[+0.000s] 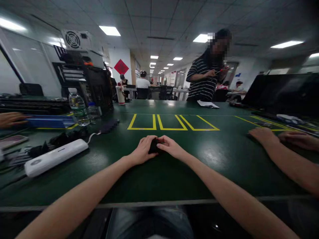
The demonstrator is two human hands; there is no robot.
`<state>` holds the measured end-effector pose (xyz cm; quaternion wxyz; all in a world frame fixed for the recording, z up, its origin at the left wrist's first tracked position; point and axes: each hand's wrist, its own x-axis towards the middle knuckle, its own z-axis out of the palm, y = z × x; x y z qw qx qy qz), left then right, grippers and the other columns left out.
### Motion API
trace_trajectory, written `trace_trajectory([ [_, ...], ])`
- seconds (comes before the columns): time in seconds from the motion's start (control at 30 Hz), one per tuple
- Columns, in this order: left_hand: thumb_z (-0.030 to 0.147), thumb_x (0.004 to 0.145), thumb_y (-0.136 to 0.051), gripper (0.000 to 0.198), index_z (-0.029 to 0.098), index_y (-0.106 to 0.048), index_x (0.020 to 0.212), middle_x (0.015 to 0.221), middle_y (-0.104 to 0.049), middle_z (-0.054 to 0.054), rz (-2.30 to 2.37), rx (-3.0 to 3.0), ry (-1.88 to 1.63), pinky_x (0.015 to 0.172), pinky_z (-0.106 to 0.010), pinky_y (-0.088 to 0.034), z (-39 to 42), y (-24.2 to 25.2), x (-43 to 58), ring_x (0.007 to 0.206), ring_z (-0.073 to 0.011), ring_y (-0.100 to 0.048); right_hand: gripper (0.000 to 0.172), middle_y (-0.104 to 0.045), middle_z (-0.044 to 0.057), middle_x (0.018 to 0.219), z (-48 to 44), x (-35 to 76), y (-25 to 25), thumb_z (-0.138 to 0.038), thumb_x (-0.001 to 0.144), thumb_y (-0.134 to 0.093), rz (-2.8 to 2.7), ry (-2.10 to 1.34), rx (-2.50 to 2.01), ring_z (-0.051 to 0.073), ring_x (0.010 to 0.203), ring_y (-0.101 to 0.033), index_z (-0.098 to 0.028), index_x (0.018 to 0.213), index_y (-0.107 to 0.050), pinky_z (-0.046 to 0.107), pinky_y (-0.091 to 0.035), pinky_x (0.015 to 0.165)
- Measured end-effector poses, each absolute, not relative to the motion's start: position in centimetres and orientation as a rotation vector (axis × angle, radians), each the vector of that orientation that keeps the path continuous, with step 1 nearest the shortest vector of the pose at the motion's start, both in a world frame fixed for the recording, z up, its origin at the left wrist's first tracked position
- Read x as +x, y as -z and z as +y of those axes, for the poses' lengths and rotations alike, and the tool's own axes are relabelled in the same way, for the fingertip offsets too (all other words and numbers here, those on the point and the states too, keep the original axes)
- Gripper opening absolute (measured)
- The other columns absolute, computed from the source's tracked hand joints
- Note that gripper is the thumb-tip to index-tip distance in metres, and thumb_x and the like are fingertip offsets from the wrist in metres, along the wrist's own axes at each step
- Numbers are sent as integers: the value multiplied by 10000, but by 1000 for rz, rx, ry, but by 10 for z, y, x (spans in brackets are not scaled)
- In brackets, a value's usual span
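Forearms [79,191] are stretched over the near edge of the green table [114,192]; inward from it, a small dark object [153,146] is grasped by the left hand [144,149] and pinched at its side by the right hand [171,147], apparently held low so it can be steadied.

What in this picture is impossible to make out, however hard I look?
Head view, dark object: its shape is partly hidden by the left hand and right hand.
Head view, bottle label: lettering too small and blurred to read.
Head view, co-worker's hand at far left: its arm is cut off by the edge.
Head view, papers: too small to show writing.
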<state>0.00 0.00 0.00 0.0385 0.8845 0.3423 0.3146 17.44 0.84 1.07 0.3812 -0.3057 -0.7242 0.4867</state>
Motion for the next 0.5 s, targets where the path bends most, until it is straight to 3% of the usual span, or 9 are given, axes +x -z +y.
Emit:
trace_trajectory([
  [0.13, 246, 672, -592, 587, 199, -265, 1157, 1094, -429, -68, 1047, 2702, -977, 934, -395, -275, -1, -2, -1, 1049, -211, -412, 321, -491, 8, 918, 7, 177, -11, -194, 642, -631, -1881, -1262, -683, 137, 915, -501, -187, 896, -436, 321, -402, 832],
  [0.33, 259, 685, -583, 571, 217, -270, 1161, 1102, -428, -65, 1028, 2697, -970, 932, -415, -278, -3, -5, -2, 1049, -218, -419, 194, -491, -3, 849, 9, 175, -10, -278, 706, -566, -1834, -1212, -704, 124, 837, -512, -188, 847, -468, 300, -431, 762],
  [0.5, 256, 675, -593, 583, 219, -268, 1158, 1104, -428, -64, 1031, 2688, -977, 929, -417, -283, -2, -5, -2, 1056, -222, -412, 238, -502, 31, 938, 8, 174, -12, -274, 715, -555, -1833, -1224, -799, 146, 903, -504, -183, 918, -469, 333, -417, 802],
])
